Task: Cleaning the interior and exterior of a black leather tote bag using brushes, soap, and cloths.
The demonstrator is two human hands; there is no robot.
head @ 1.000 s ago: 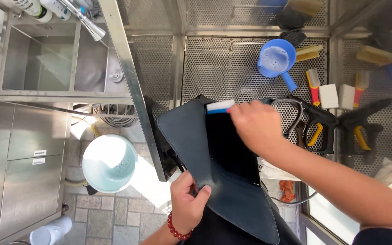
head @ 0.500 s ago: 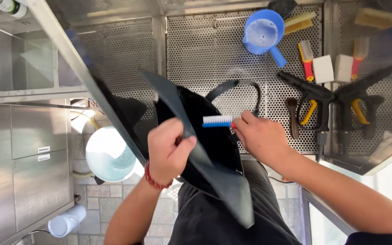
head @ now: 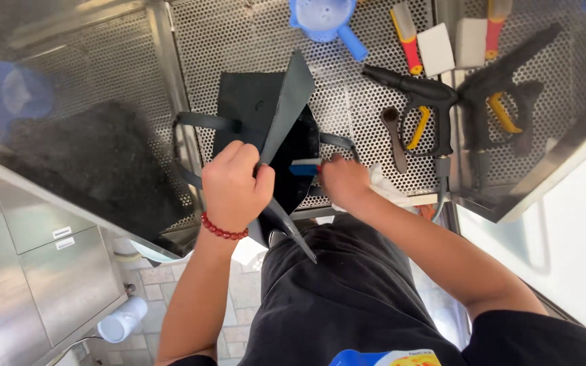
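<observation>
Over the perforated steel tabletop [head: 252, 41], a black flat panel [head: 286, 108] stands on edge, tilted, with the left hand [head: 235, 186] in a closed grip on it. The right hand [head: 344, 181] grips a small blue brush [head: 304, 167] against its dark face. Spray guns [head: 415, 102] lie well apart.

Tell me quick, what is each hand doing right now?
Left hand: closed, gripping the edge of the black mat.
Right hand: closed on a small blue brush, held against the mat.
</observation>
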